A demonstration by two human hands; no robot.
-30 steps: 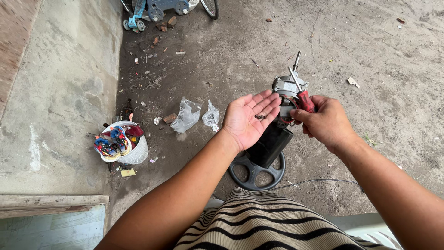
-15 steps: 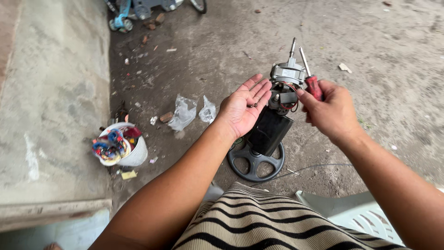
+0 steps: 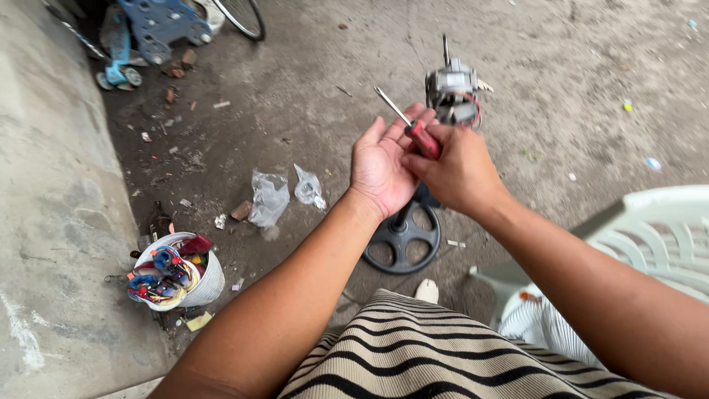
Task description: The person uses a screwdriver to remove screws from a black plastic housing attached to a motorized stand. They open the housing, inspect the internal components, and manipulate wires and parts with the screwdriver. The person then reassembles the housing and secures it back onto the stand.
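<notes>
Head view: the step looks like passing something small between the palms beside the bare grey-metal fan motor with its upright shaft (image 3: 452,92). It goes best, I judge, with the left palm kept cupped and level and the tool's tip pointed away from the skin.

The left hand (image 3: 380,166) lies open, palm up, fingers loosely spread; whether anything small rests in it I cannot tell. The right hand (image 3: 458,170) is closed around the red handle of a slim-shafted screwdriver (image 3: 413,127), its fingertips touching the left palm.

The motor stands just behind both hands, above the round black spoked plastic base (image 3: 402,240) on the concrete floor (image 3: 576,74).
</notes>
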